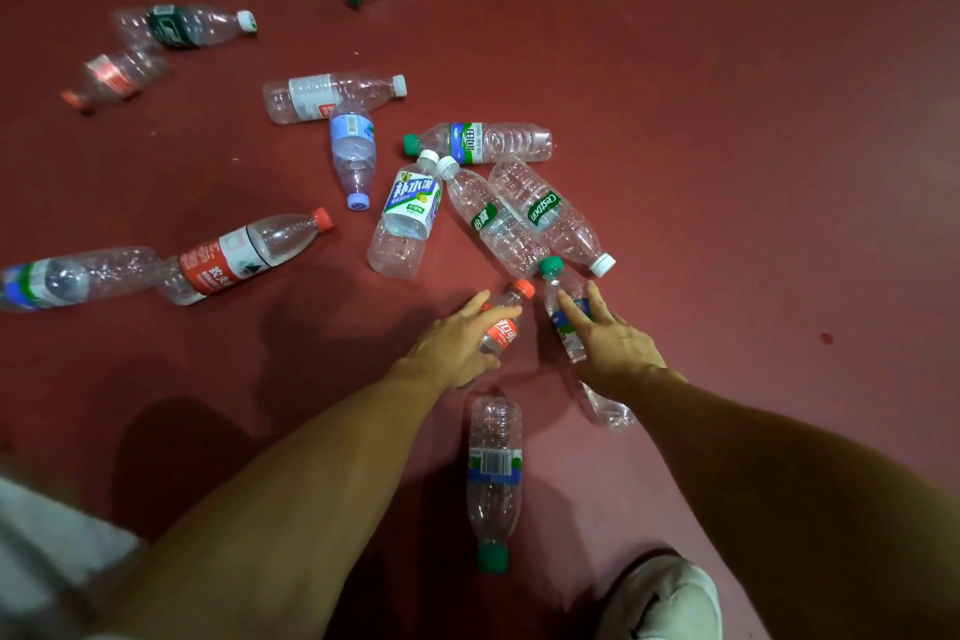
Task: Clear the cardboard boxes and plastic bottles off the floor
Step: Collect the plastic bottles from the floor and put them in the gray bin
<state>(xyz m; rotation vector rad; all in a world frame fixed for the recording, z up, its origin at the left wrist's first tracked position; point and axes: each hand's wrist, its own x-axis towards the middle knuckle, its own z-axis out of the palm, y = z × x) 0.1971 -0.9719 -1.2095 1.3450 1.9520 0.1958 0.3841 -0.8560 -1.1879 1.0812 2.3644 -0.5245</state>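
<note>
Our left grip curls thumb and fingers around a small red-labelled bottle with an orange-red cap pointing away from us; we cannot tell whether it rests on the dark red floor or is just off it. Just beside it, our right grip is spread wide, holding nothing, with straight fingers lying on a green-capped bottle whose clear base shows past the wrist. Between our bare forearms, nearer to us, a barcode bottle lies flat with its green cap toward us. Just beyond the grips, empty bottles lie on their sides in a tight cluster. A Cestbon bottle has its white cap near the green cap under our right grip. A second green-labelled bottle lies alongside it, then a blue-and-white labelled bottle. Behind them a ridged bottle lies crosswise. Farther left are a purple-capped bottle, a white-labelled bottle, a large red-labelled bottle and a crushed bottle. More bottles lie scattered toward the far left and top, some blurred. A pale shoe shows at the bottom right.
</note>
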